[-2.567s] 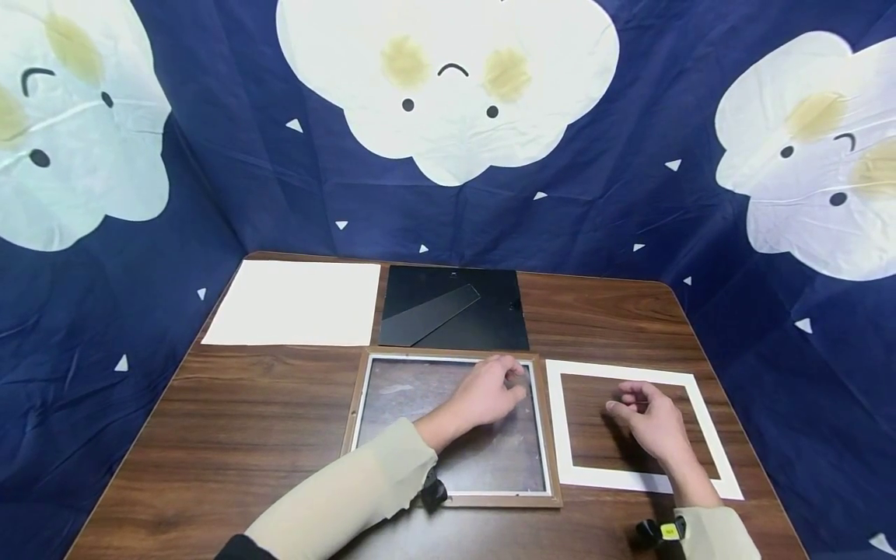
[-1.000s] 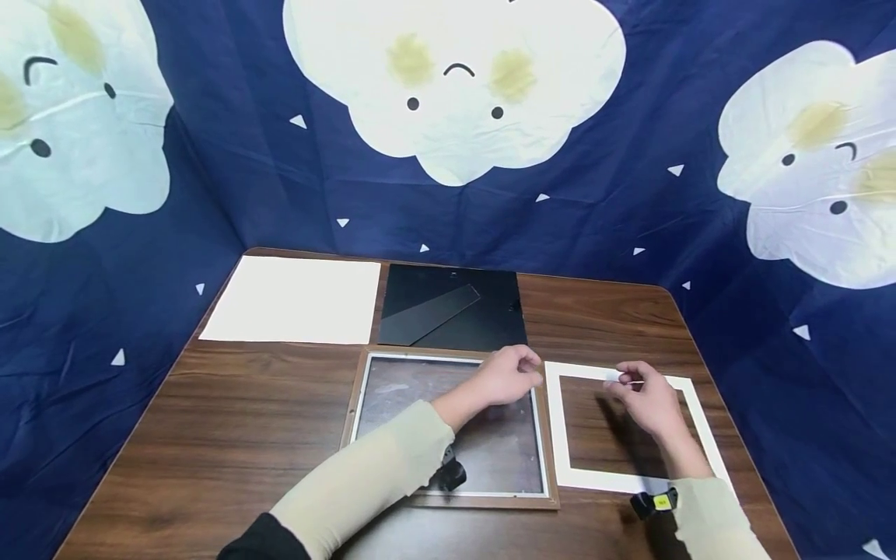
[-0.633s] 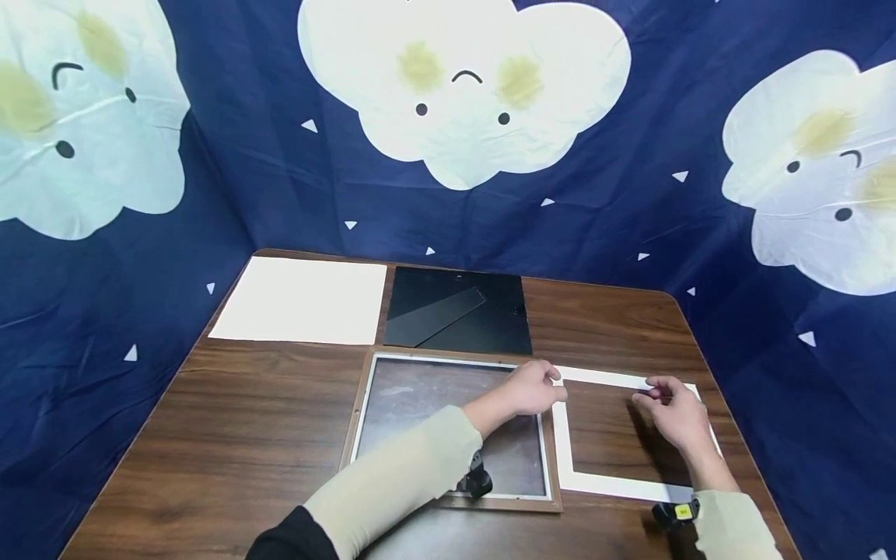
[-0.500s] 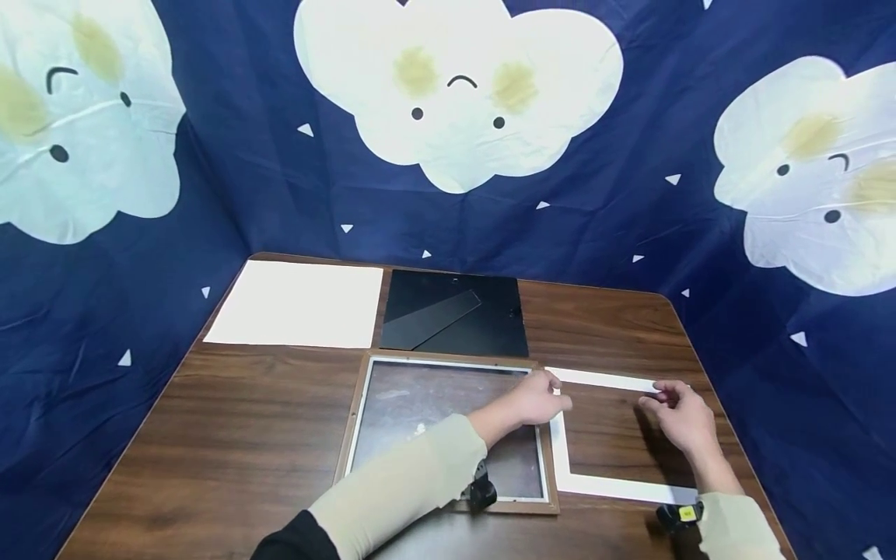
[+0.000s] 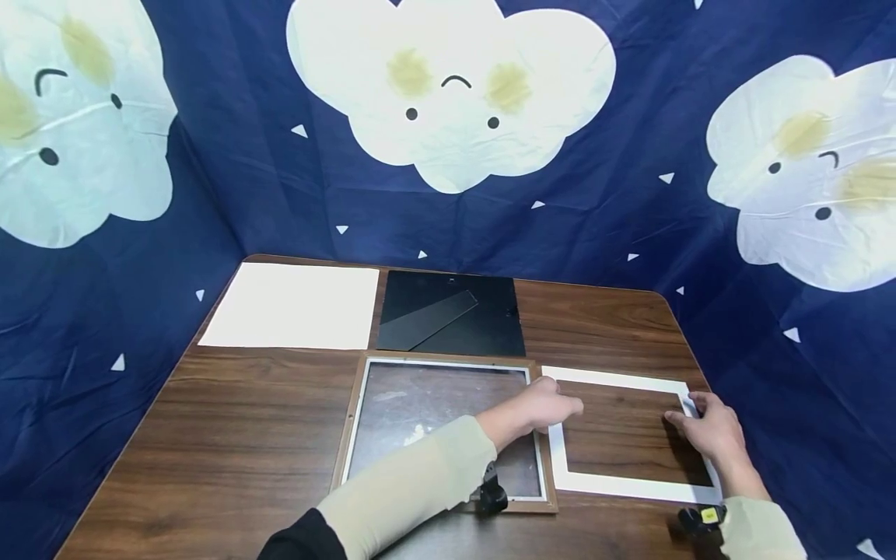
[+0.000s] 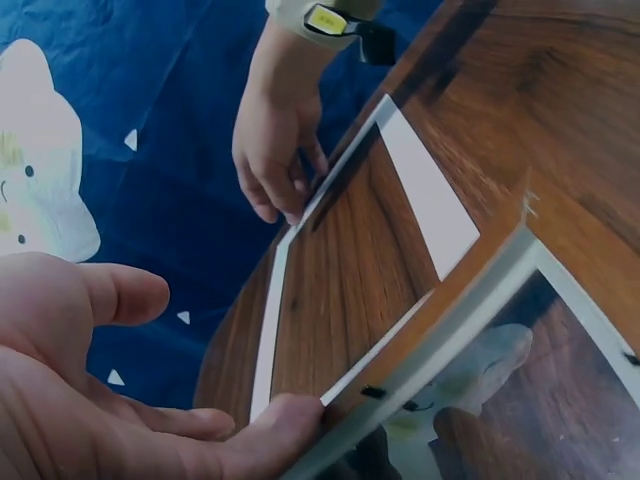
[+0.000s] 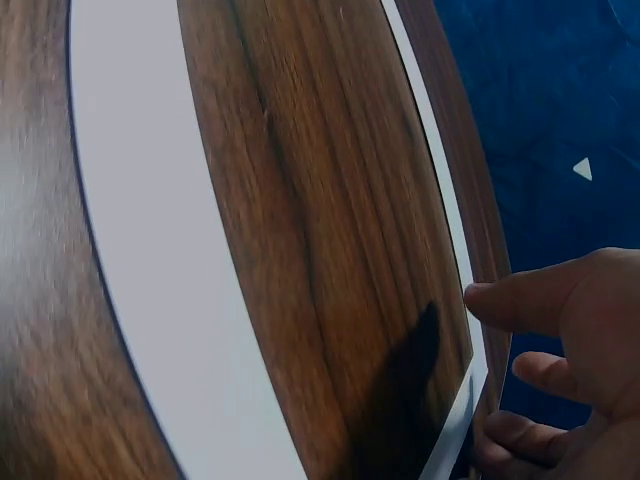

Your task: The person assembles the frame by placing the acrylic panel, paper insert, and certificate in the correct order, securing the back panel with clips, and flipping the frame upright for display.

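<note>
A white picture mat point(image 5: 623, 486) with a rectangular opening lies right of a brown wooden picture frame point(image 5: 355, 420), which holds a clear pane. My left hand point(image 5: 542, 406) reaches across the frame to the seam between frame and mat. In the left wrist view, its fingers point(image 6: 285, 425) are at the frame's edge and the mat, with the thumb apart. At the mat's right side, my right hand point(image 5: 717, 432) has its fingers spread around the border. One fingertip point(image 7: 480, 293) touches the mat's inner edge in the right wrist view.
Behind the frame lies a black backing board point(image 5: 490, 327) with a folded stand point(image 5: 434, 319). A white sheet point(image 5: 290, 306) lies at the back left of the wooden table point(image 5: 231, 435). Blue cloth with cloud prints point(image 5: 448, 85) hangs around the table.
My right hand has moved from the mat's far edge to its right side. The left hand has shifted right, to the mat's left border. The mat's near right corner has turned slightly leftward.
</note>
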A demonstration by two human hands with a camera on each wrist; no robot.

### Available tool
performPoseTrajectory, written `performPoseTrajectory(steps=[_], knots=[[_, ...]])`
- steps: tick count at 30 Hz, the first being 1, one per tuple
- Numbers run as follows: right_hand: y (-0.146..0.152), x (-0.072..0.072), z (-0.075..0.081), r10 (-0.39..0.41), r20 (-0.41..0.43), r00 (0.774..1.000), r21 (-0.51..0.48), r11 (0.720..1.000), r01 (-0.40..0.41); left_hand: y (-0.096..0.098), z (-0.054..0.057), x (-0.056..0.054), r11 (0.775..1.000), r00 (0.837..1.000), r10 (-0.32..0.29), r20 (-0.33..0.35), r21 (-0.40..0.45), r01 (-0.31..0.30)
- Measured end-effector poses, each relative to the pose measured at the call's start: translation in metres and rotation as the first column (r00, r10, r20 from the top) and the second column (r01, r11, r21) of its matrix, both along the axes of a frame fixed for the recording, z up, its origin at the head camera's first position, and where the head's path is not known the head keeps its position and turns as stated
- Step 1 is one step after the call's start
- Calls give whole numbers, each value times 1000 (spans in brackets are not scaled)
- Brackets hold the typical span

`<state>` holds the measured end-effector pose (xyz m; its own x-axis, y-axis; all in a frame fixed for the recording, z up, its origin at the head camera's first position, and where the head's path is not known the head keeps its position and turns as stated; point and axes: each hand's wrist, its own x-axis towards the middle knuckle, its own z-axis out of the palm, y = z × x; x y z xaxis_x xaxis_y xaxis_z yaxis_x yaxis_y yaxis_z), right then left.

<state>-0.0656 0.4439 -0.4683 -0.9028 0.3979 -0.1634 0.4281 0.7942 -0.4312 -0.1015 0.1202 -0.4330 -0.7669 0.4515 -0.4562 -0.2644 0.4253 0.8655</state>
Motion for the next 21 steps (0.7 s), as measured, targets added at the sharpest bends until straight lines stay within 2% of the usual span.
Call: performPoseTrajectory(steps=[9,14,21], knots=[[6,1,-2,-5,103,995,19,1000,3,11,0,-1,997,992,51,112,47,-57],[7,-1,-2,-38,122,992,23,999,36,14,3,2,996,989,73,129,46,-80],[13,-3,-2,-69,123,990,48,997,64,19,4,6,999,992,51,114,-2,-51]])
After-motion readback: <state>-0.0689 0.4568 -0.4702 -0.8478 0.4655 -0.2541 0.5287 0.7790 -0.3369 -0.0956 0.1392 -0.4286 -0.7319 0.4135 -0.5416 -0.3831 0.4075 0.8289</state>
